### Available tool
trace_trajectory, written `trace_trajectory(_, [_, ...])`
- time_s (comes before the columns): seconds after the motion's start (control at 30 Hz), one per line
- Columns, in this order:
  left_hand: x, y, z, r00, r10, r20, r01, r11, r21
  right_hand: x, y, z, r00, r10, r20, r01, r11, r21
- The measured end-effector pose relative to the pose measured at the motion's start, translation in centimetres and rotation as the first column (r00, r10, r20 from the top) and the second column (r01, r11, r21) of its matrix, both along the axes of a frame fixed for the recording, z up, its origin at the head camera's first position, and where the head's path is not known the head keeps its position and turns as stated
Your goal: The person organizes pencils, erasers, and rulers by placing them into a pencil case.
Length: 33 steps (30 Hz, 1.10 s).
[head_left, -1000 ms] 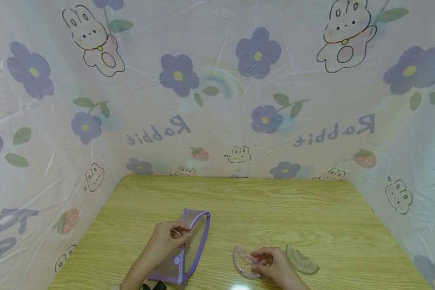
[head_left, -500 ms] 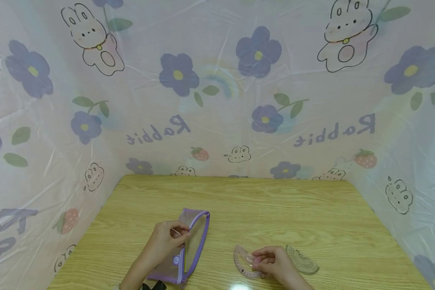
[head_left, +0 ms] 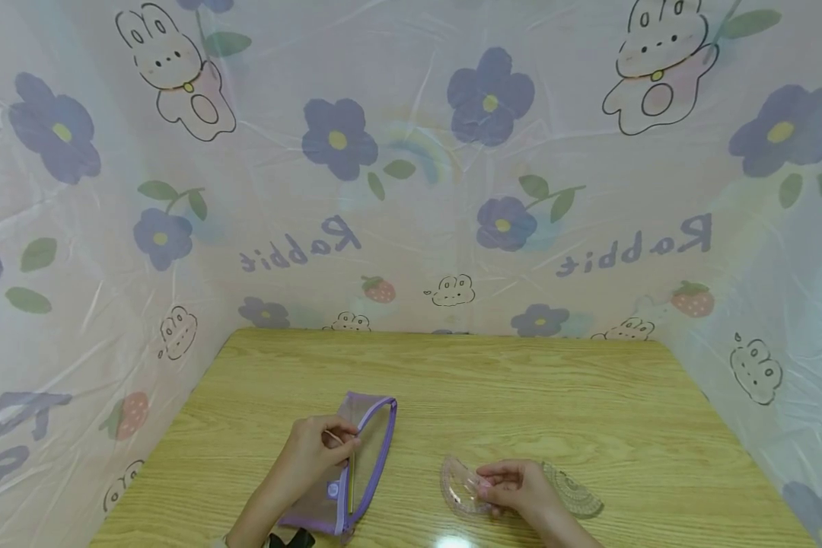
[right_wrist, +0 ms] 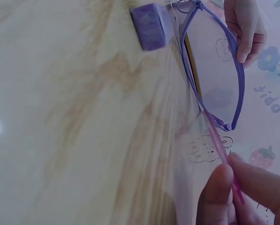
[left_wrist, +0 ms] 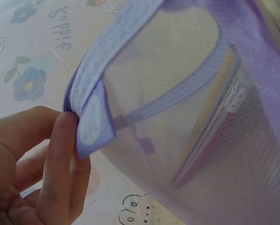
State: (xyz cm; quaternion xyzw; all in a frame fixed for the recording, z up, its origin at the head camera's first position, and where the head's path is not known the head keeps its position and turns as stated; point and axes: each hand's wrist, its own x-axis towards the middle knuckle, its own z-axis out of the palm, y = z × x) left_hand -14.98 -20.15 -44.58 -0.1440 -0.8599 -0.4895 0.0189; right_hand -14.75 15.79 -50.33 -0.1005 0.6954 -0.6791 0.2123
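Observation:
My left hand [head_left: 318, 447] pinches the opening's edge of a purple mesh pencil case [head_left: 310, 508], beside a small fabric tab [left_wrist: 95, 123] in the left wrist view. The zip gapes. Through the mesh show a yellow pencil [left_wrist: 208, 108] and a pink pencil [left_wrist: 212, 140] with a white end. A pink see-through protractor [head_left: 454, 487] is pinched between thumb and fingers of my right hand [head_left: 524, 487], to the right of the case. The right wrist view shows this protractor edge-on, as a thin pink strip [right_wrist: 217, 140].
Just right of my right hand, a clear protractor [head_left: 575, 493] lies on the wood-grain table [head_left: 452, 380]. A black object [head_left: 293, 539] sits below the case at the frame's bottom. Printed sheeting [head_left: 397, 228] closes off the back and both sides.
My right hand has lifted and tilted the pink protractor slightly, its far tip now higher in the head view. My left hand and the pencil case have stayed in place.

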Motion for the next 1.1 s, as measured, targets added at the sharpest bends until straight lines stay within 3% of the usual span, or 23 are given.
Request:
trace_trajectory(0.3, [0.0, 0.0, 0.0, 1.000, 0.002, 0.013, -0.002, 1.000, 0.010, -0.2, -0.3, 0.6, 1.000, -0.011, 0.025, 0.012, 0.999, -0.030])
trace_trajectory(0.8, [0.1, 0.1, 0.1, 1.000, 0.001, 0.019, -0.002, 1.000, 0.011, -0.6, -0.8, 0.8, 1.000, -0.027, -0.005, 0.027, 0.997, -0.067])
trace_trajectory(1.1, [0.0, 0.1, 0.0, 1.000, 0.000, 0.003, 0.000, 1.000, -0.002, -0.8, -1.2, 1.0, 1.000, -0.023, 0.005, 0.023, 0.998, -0.050])
